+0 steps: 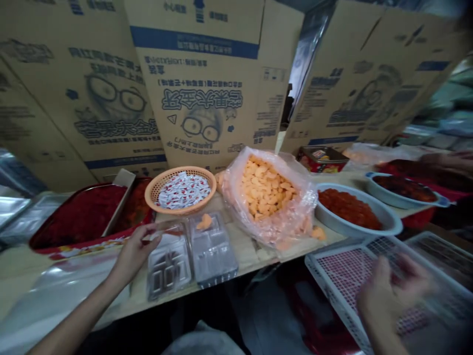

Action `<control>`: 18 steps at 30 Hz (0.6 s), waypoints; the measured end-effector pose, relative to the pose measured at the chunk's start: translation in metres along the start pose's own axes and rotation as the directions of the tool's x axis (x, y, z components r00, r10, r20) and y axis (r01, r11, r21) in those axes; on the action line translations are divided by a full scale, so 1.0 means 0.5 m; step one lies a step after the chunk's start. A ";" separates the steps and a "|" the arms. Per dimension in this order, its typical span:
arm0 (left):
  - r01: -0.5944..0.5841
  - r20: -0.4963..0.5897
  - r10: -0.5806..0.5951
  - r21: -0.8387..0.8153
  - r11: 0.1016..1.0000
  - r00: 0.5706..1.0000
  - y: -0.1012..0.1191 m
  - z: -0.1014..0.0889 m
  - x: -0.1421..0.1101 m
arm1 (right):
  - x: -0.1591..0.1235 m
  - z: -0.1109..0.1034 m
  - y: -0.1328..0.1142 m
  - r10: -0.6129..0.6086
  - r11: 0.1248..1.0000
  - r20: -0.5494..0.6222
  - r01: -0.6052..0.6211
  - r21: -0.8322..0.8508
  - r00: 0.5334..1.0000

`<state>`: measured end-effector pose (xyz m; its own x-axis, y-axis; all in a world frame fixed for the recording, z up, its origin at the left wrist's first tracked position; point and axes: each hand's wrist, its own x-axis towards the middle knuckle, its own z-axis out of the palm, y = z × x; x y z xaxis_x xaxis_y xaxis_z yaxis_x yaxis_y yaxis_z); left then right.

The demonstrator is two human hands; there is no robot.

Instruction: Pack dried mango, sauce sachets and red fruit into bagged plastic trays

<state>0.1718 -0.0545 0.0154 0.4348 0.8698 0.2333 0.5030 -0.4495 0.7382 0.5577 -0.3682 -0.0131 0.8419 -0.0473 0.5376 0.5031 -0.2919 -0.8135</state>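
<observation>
Tray (168, 276), clear plastic, lies near the front edge of the table (244, 246), beside a second tray (214, 254). Its long axis runs away from you, far end toward the sachet basket (180, 211). Your left arm extends forward; your left hand (142, 246) bends over the far-left corner, grip unclear. Your right hand (393, 296), blurred, curls above the white crate (342, 276); its grip cannot be told.

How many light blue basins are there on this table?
2. One light blue basin, holding orange-red food, stands just right of the plastic bag. The other basin, holding darker food, is farther back and right. More may be hidden.
</observation>
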 end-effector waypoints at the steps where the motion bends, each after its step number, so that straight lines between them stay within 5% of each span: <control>1: 0.041 0.018 -0.041 -0.033 0.999 0.999 -0.005 0.010 -0.007 | -0.008 0.040 -0.062 -0.061 0.994 0.032 0.057 0.094 0.998; 3: 0.111 0.054 -0.106 -0.098 0.989 0.993 0.000 0.038 -0.018 | -0.032 0.119 -0.165 -0.261 0.952 0.285 0.197 0.235 0.922; 7: 0.311 0.160 -0.275 -0.293 0.904 0.948 0.039 0.114 -0.021 | -0.085 0.269 -0.261 -0.500 0.866 0.601 0.355 0.353 0.623; 10: 0.345 0.252 -0.256 -0.435 0.832 0.933 0.053 0.173 -0.016 | -0.122 0.362 -0.276 -0.474 0.874 0.718 0.371 0.313 0.510; 15: 0.351 0.188 -0.298 -0.563 0.748 0.936 0.045 0.229 -0.025 | -0.194 0.434 -0.329 -0.324 0.780 0.920 0.612 0.130 0.219; 18: 0.390 0.134 -0.412 -0.664 0.638 0.901 0.048 0.230 -0.030 | -0.226 0.437 -0.374 -0.195 0.649 0.963 0.760 -0.015 0.185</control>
<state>0.2634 -0.1016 -0.0433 0.2848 0.9419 -0.1784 -0.0050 0.1875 0.9822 0.4111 -0.0996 0.0299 0.2463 0.9682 0.0445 0.9638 -0.2399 -0.1161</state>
